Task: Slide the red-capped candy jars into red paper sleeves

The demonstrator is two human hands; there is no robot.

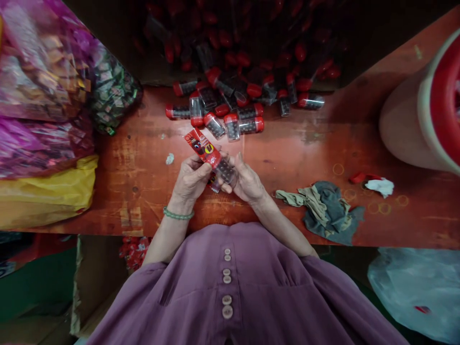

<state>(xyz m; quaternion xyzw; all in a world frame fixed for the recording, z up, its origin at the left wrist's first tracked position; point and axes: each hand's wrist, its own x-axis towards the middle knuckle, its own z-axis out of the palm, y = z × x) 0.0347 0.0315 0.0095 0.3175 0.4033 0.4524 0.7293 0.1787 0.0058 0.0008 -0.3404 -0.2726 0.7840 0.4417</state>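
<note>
My left hand [191,179] and my right hand [247,182] meet over the red table [294,153], close to my chest. Together they hold a clear tube of small dark beads [225,170], with a red printed label sleeve [201,146] sticking out up and to the left. My left fingers pinch the sleeve's lower end; my right fingers wrap the tube. A green bead bracelet [177,215] circles my left wrist. Beyond the hands lies a pile of red-capped clear tubes [230,112], spilling from a dark box at the back.
Bags of wrapped sweets [46,86] and a yellow bag [46,191] fill the left side. A crumpled grey and tan cloth [323,208] lies right of my hands. A large red-and-cream roll [427,110] stands far right. Rubber bands [384,207] dot the table.
</note>
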